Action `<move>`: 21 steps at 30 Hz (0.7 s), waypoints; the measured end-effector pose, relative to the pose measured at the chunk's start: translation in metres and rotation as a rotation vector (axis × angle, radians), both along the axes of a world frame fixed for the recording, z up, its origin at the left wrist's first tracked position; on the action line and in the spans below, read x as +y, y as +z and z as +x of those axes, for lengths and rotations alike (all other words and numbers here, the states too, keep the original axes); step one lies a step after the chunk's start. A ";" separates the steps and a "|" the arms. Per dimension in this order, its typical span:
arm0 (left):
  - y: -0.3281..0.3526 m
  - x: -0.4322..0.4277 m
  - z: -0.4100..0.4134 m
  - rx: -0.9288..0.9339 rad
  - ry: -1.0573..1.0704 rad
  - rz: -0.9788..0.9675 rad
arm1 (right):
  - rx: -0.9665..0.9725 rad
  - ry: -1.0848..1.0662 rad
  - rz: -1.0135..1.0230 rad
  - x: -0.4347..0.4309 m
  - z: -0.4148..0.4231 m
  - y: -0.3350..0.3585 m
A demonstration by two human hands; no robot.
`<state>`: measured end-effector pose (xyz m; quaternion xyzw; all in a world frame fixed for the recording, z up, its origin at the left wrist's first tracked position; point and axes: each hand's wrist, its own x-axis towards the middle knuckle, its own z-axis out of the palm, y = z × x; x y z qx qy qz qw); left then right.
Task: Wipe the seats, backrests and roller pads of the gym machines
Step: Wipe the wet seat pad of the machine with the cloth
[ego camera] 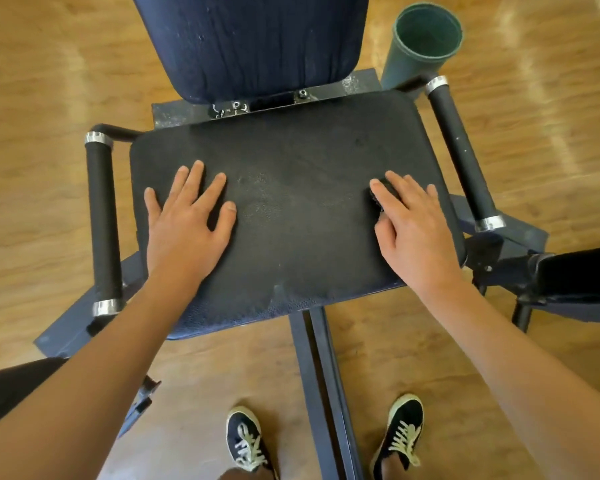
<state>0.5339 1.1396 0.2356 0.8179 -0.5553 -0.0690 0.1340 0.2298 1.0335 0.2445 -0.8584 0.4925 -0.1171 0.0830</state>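
Your left hand (pixel 187 220) lies flat on the seat (pixel 291 157), palm down and fingers spread, holding nothing. It sits on the left half, nearer the front edge than the back. Your right hand (pixel 413 223) is near the seat's right edge, pressing on a small dark wiping pad (pixel 376 199). Its fingers run nearly straight over the pad rather than wrapping it. Only a sliver of the pad shows past your index finger and thumb, so you cannot tell whether it is cloth or sponge.

The seat is black and textured, with a paler scuffed patch near its middle, between your hands. The dark blue backrest (pixel 250 43) rises just beyond the seat's back edge, above a bolted bracket. A black foam grip (pixel 103 220) with metal end rings runs beside the left edge, and a matching right grip (pixel 459 150) runs beside the right edge. A green cup holder (pixel 420 46) stands past the back right corner. A dark frame beam (pixel 317 375) runs from under the front edge between your shoes (pixel 248 441). Another black pad (pixel 582 275) shows off the front right corner, above the wooden floor (pixel 32 133).
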 end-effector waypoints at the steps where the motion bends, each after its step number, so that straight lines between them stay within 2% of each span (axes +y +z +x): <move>1: -0.001 0.000 0.000 -0.002 -0.007 -0.004 | -0.012 -0.021 -0.012 0.001 -0.003 -0.001; 10: -0.002 0.002 0.001 0.002 -0.075 -0.027 | -0.169 -0.100 0.044 0.008 -0.014 -0.008; 21: -0.004 0.001 -0.001 -0.024 -0.076 -0.031 | -0.358 -0.149 -0.070 0.022 -0.022 -0.027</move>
